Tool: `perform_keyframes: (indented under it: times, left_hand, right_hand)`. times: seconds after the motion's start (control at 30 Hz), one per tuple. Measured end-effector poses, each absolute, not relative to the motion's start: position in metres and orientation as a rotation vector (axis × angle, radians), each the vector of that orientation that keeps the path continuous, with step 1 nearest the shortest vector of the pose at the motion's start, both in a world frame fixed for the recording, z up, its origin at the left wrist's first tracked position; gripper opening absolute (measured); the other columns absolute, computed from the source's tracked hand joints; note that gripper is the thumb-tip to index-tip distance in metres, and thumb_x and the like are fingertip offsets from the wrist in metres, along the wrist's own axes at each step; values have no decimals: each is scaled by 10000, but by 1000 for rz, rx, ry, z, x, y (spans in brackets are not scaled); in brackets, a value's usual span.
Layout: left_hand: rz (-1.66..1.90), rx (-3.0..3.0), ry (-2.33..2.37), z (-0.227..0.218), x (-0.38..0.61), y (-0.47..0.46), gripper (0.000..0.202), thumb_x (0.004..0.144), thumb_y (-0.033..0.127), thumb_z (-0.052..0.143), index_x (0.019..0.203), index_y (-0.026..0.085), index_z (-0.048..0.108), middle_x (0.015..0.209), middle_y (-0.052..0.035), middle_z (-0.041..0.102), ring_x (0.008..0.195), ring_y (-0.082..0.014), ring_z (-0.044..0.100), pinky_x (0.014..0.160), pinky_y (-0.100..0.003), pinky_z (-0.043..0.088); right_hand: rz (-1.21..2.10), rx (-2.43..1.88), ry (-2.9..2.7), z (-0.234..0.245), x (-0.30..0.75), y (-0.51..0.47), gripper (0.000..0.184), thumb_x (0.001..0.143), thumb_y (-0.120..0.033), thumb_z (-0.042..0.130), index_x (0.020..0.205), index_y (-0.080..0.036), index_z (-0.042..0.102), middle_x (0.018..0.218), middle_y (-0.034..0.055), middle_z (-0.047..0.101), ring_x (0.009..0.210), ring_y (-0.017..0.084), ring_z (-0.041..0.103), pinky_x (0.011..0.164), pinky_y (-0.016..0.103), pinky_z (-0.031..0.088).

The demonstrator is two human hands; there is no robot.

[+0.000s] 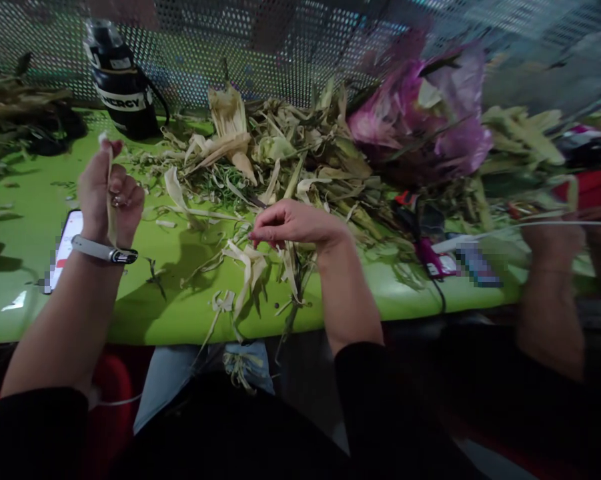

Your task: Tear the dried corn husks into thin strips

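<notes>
My left hand (111, 193), a wristband at its wrist, is raised over the left of the green table (145, 313). Its fingers are closed around a narrow pale strip of corn husk (111, 207), which runs down along the palm. At the middle of the table my right hand (295, 223) is bent downward with fingers drawn together. What its fingertips hold, if anything, is hidden. Torn husk strips (250, 263) lie just below it, some hanging over the table edge. More husk shreds (243, 367) rest on my lap.
A heap of dry corn husks (280, 127) spreads behind my hands, beside a pink plastic bag (420, 113). A black bottle (123, 87) stands back left. One phone (66, 250) lies by my left wrist, another phone (477, 263) at right. A co-worker's hand (553, 240) is far right.
</notes>
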State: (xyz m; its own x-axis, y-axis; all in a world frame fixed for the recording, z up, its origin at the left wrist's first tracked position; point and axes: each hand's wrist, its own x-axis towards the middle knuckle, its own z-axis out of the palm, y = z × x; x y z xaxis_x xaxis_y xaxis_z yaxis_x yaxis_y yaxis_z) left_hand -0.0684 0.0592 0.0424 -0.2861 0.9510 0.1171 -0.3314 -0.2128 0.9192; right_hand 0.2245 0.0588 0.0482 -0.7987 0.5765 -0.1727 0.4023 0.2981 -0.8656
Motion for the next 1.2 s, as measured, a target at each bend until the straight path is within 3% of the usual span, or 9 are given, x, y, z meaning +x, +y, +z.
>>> perform_keyframes:
  times: [0.13, 0.27, 0.33, 0.4, 0.47, 0.6, 0.73, 1.03, 1.2]
  left_hand:
    - [1603, 822, 1080, 33, -48, 54, 251, 1029, 191, 440, 841, 149, 601, 368, 121, 296, 307, -44, 172, 316, -198, 114]
    - [1427, 1123, 1169, 9, -22, 44, 209, 938, 299, 641, 766, 181, 660, 375, 102, 427, 300, -36, 320, 314, -187, 222]
    - [1382, 1226, 1172, 1, -16, 41, 226, 899, 365, 686, 781, 172, 684, 463, 55, 565, 376, -57, 473, 376, -187, 361]
    - [1394, 1275, 1172, -3, -14, 39, 265, 854, 430, 724, 814, 169, 701, 592, 10, 664, 503, -87, 598, 471, -199, 466]
    - [1449, 1295, 1170, -4, -14, 38, 305, 819, 472, 746, 859, 171, 727, 693, -16, 710, 613, -107, 655, 556, -211, 517]
    - [1549, 1279, 1124, -5, -11, 35, 340, 811, 480, 748, 971, 181, 778, 830, -47, 759, 732, -129, 681, 672, -241, 552]
    - [1535, 1280, 1028, -9, -1, 27, 343, 773, 491, 777, 938, 190, 798, 869, -56, 774, 775, -156, 689, 722, -277, 561]
    - [1334, 1318, 889, -10, 6, 16, 267, 853, 408, 712, 1015, 205, 771, 988, -45, 757, 885, -168, 683, 839, -291, 569]
    - [1300, 1279, 803, -14, 6, 15, 279, 881, 390, 677, 1087, 212, 739, 1097, -59, 732, 1085, -215, 667, 994, -365, 546]
  right_hand:
    - [1058, -1238, -2531, 46, 220, 59, 392, 879, -497, 635, 717, -141, 650, 604, -15, 564, 554, 77, 440, 564, 253, 305]
    - [797, -1360, -2709, 34, 194, 52, 323, 840, -481, 666, 803, -161, 685, 751, 23, 637, 656, 114, 485, 611, 275, 293]
    - [707, -1391, -2817, 30, 186, 50, 232, 814, -400, 695, 799, -169, 689, 764, 29, 638, 663, 123, 478, 603, 282, 278]
    - [739, -1346, -2834, 31, 187, 50, 122, 824, -284, 666, 791, -170, 695, 760, 26, 636, 655, 119, 479, 601, 281, 285]
    - [878, -1199, -2698, 37, 196, 50, 134, 841, -288, 658, 796, -170, 705, 775, 22, 641, 668, 115, 505, 622, 275, 332]
    - [1252, -748, -2176, 48, 208, 43, 274, 771, -443, 767, 759, -180, 694, 766, 10, 635, 697, 116, 555, 633, 264, 435]
    - [1308, -771, -1680, 37, 185, 36, 370, 727, -541, 788, 765, -194, 664, 681, -24, 607, 606, 88, 526, 565, 238, 466]
    - [1299, -943, -1491, 21, 163, 43, 469, 599, -571, 853, 739, -182, 633, 680, -17, 647, 624, 101, 586, 581, 246, 551]
    - [1328, -974, -1470, 24, 164, 42, 484, 618, -593, 835, 750, -188, 606, 695, -12, 653, 620, 109, 604, 618, 278, 584]
